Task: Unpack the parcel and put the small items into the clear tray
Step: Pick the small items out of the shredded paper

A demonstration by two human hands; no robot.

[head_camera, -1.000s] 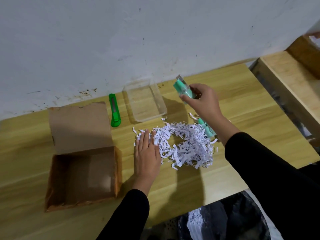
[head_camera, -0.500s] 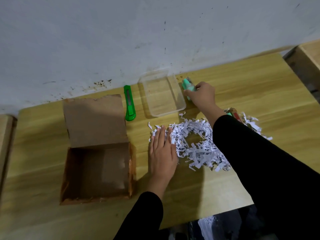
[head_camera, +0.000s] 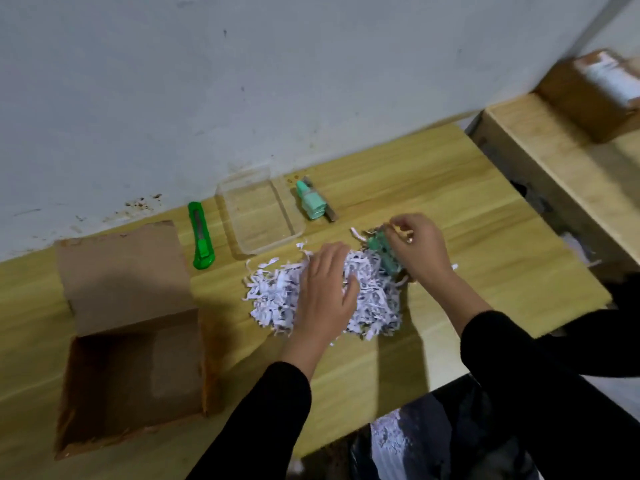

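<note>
The open cardboard box lies at the left with nothing inside. A heap of white shredded paper sits in the middle of the table. My left hand rests spread on the heap. My right hand pinches a green item at the heap's right edge. The clear tray stands near the wall and holds nothing. A mint-green item lies on the table just right of the tray, outside it.
A green utility knife lies between the box flap and the tray. A second wooden table stands at the right with a brown box on it. A dark bag sits below the table's front edge.
My right hand let go of the mint-green item beside the tray and came back to the heap, where it now grips another green item. My left hand slid further onto the paper.
</note>
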